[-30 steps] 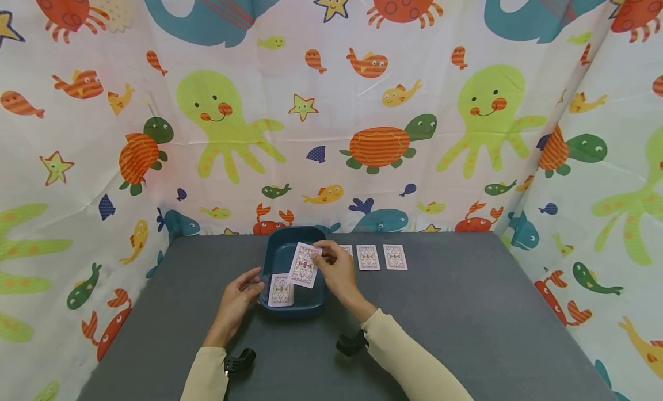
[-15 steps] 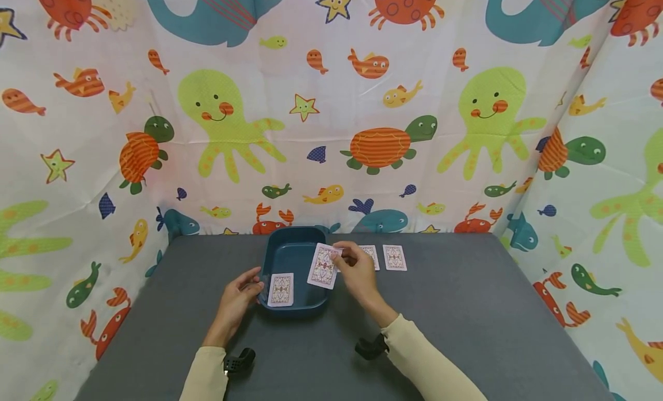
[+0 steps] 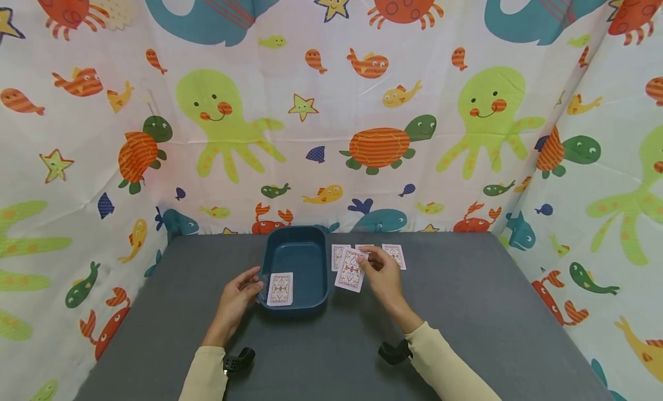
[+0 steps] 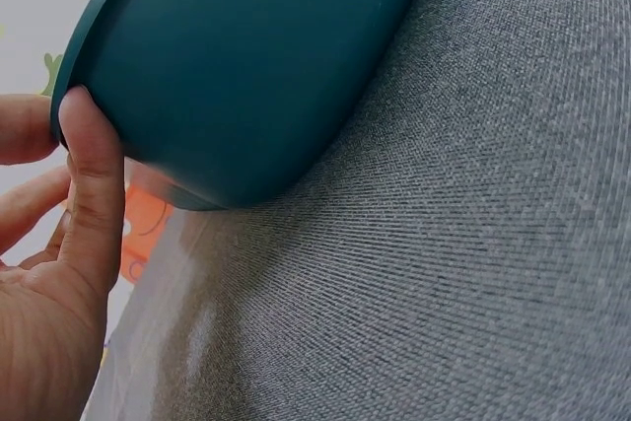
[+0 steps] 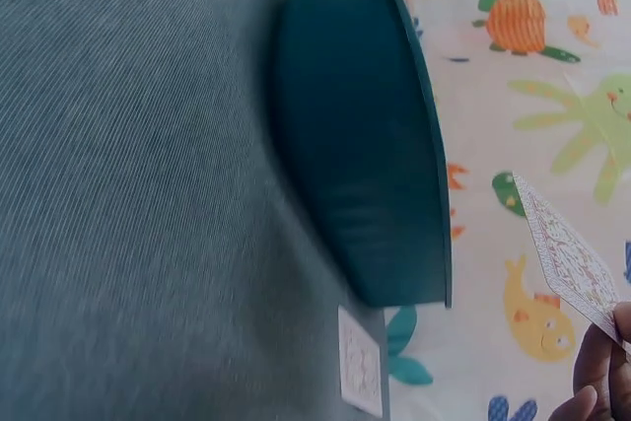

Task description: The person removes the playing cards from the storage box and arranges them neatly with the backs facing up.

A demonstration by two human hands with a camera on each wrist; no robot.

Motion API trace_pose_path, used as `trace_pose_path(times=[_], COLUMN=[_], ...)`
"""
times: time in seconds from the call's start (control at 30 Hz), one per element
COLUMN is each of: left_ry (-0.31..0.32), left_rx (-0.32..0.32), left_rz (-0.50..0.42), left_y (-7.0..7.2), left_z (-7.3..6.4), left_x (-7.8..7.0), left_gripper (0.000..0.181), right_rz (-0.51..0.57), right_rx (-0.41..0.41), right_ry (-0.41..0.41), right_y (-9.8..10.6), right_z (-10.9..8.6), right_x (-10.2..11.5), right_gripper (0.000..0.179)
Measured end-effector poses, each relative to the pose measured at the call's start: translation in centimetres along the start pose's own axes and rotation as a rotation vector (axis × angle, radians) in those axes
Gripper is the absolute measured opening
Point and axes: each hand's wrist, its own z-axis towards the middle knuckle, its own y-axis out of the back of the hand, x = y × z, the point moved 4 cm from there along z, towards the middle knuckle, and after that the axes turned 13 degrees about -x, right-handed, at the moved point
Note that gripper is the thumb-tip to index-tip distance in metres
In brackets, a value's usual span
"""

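Observation:
My right hand (image 3: 385, 281) pinches a playing card (image 3: 349, 271) by its upper right edge, patterned back up, above the table right of a dark teal plastic tray (image 3: 307, 260). The right wrist view also shows this card (image 5: 564, 253), tilted between thumb and fingers. My left hand (image 3: 234, 306) grips the tray's left rim; in the left wrist view the thumb (image 4: 94, 160) presses the outer wall (image 4: 237, 76). Inside the tray, at its near left, lies a card pile (image 3: 280, 289), back up; how many cards it holds I cannot tell.
Right of the tray, a left card (image 3: 339, 255) and a right card (image 3: 395, 255) lie back up on the grey table (image 3: 466, 309). A middle one between them is mostly hidden by the held card and right hand. A sea-animal curtain (image 3: 331, 188) rises behind the table.
My right hand has carried the card rightward, from over the tray to over the table by the row of cards. The left hand and tray have stayed put.

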Motion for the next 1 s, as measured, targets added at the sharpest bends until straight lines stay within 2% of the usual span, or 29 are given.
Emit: trace_pose_path(times=[0.13, 0.37, 0.5, 0.67, 0.87, 1.0], left_ry=[0.01, 0.008, 0.003, 0.001, 0.013, 0.018], left_rx=[0.003, 0.007, 0.009, 0.01, 0.005, 0.005], left_rz=[0.003, 0.006, -0.001, -0.004, -0.004, 0.001], left_y=[0.0, 0.0, 0.0, 0.0, 0.0, 0.0], left_z=[0.0, -0.1, -0.1, -0.1, -0.1, -0.1], left_x=[0.0, -0.1, -0.1, -0.1, -0.2, -0.1], left_gripper=[0.046, 0.046, 0.046, 0.046, 0.046, 0.047], right_rz=[-0.022, -0.039, -0.043, -0.094, -0.141, -0.18], right_rx=[-0.037, -0.066, -0.07, -0.053, -0.03, -0.038], right_ry=[-0.007, 0.004, 0.028, -0.039, -0.092, -0.092], right_y=[1.1, 3.3, 4.5, 5.8, 7.2, 8.0], right_z=[0.8, 1.8, 2.3, 2.9, 3.2, 4.1], right_x=[-2.3, -4.1, -4.6, -5.1, -3.2, -5.1], right_gripper=[0.022, 0.02, 0.022, 0.022, 0.024, 0.023])
